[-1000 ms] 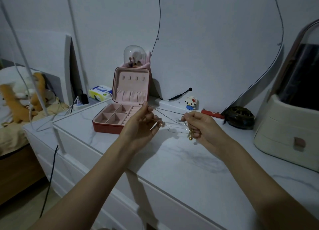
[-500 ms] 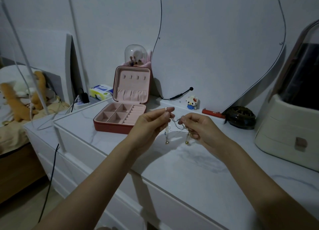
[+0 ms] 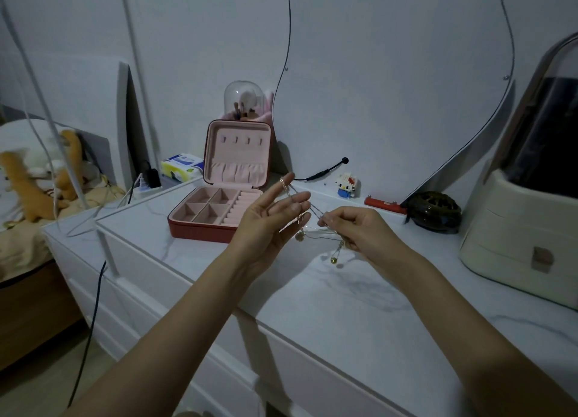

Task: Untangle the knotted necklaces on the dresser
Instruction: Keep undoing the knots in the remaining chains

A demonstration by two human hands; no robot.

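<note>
Above the marble-patterned dresser top [image 3: 359, 316], the left hand [image 3: 266, 221] spreads straight fingers with the necklace chains [image 3: 312, 225] looped over them, while the right hand [image 3: 359, 229] pinches the tangle. No writing is legible on the tissue pack [image 3: 181, 166].

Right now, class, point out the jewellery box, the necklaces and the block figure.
jewellery box [image 3: 200, 225]: head view, red front wall.
necklaces [image 3: 316, 215]: head view, chain strands between the hands.
block figure [image 3: 346, 185]: head view, its body.
</note>
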